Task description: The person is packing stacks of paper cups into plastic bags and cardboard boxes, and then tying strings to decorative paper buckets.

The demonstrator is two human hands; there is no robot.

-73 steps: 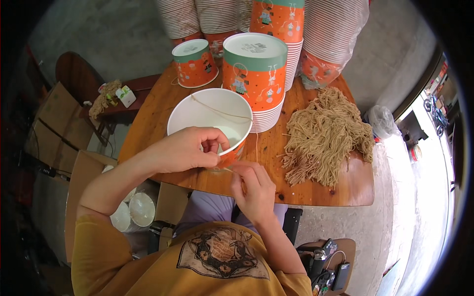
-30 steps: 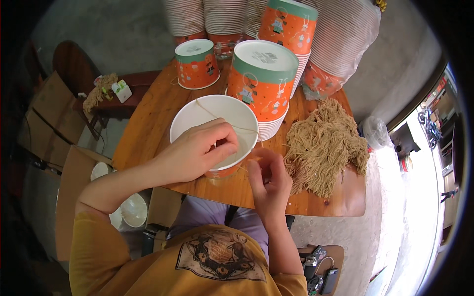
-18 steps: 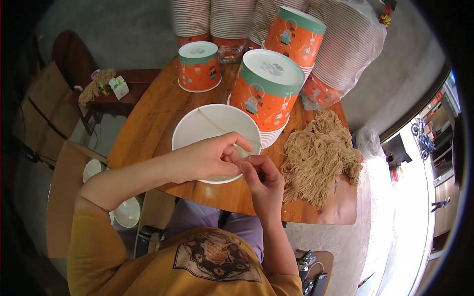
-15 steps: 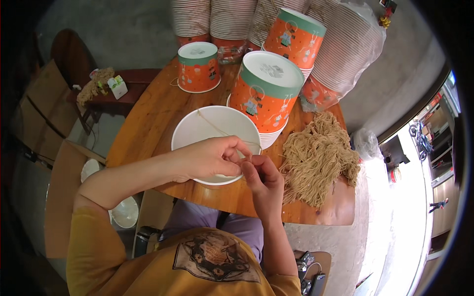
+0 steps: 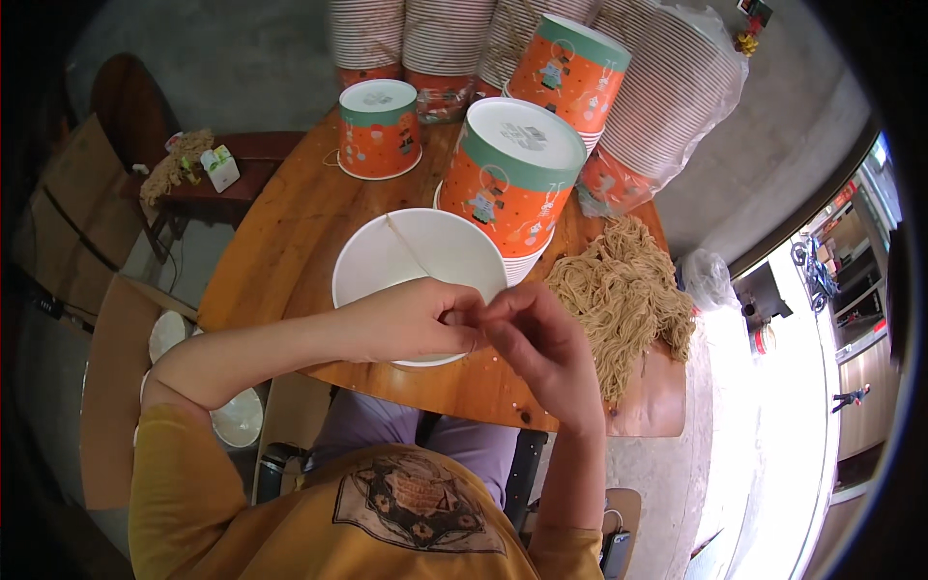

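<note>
White paper bowl (image 5: 418, 261) sits at table (image 5: 290, 242) centre, empty bar one strand | left hand (image 5: 411, 319) and right hand (image 5: 536, 343) pinch together at its 5 o'clock rim; grip contents hidden | noodle heap (image 5: 619, 300) at 3 o'clock, barely touched

A person seen from above wears a mustard-yellow short-sleeved T-shirt with a round dark brown and cream printed emblem on the chest. The sleeves end at the upper arm, leaving both forearms bare. The left hand (image 5: 411, 319) and the right hand (image 5: 541, 353) are bare, with no gloves, rings, watch or bracelets visible. Below the shirt, the lap shows light lavender-grey trousers.
</note>
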